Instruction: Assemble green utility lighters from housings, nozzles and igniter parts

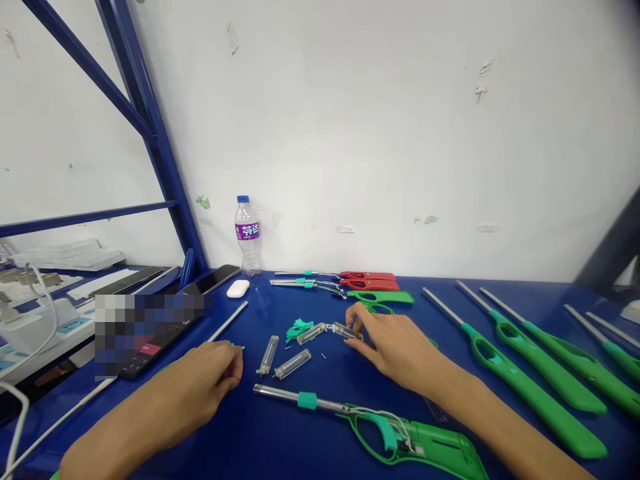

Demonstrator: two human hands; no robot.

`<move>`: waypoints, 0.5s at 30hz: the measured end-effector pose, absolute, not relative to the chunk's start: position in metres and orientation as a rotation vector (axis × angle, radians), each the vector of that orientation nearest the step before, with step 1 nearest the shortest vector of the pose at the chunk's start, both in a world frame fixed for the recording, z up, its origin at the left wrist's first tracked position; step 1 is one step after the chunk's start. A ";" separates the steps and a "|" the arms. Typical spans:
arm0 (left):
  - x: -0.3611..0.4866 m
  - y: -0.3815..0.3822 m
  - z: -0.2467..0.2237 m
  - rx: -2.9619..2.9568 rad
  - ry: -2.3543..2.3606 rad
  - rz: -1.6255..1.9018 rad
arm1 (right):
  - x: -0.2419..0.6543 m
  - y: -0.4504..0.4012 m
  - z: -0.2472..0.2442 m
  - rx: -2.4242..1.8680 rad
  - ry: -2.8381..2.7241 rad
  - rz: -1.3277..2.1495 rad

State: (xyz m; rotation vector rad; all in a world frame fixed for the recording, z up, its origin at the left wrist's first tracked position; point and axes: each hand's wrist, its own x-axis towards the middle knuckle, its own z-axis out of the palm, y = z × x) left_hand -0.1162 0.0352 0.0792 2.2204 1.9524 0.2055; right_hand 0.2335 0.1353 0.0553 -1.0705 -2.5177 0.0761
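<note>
My right hand [387, 340] pinches a clear plastic lighter fuel tank [341, 329] between thumb and fingers, at the middle of the blue table. Several similar tanks lie to its left, including one tank [293, 365] and another tank [269, 355]. Beside them sits a small pile of teal triggers [299, 329]. My left hand [215, 373] is closed with curled fingers; what they hold, if anything, is hidden. Behind it runs a metal lighter tube [227, 321], partly covered. Nearest me lies an opened green lighter [425, 443] with its wires and teal trigger exposed.
Several green stick lighters [540, 380] lie at right. Red handle shells [370, 280] and a green shell [383, 297] rest near the wall. A plastic bottle [248, 240], white earbud case [238, 289], phone [213, 279] and black keypad device [150, 340] stand or lie at left.
</note>
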 end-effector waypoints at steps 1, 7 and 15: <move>-0.115 0.035 0.081 2.236 1.931 0.215 | 0.234 0.136 0.055 -1.064 -2.521 0.080; -0.091 0.039 0.090 2.334 1.767 0.329 | 0.233 0.135 0.057 -1.049 -2.546 0.061; -0.052 0.054 0.073 2.502 1.667 0.586 | 0.232 0.130 0.064 -0.988 -2.568 0.038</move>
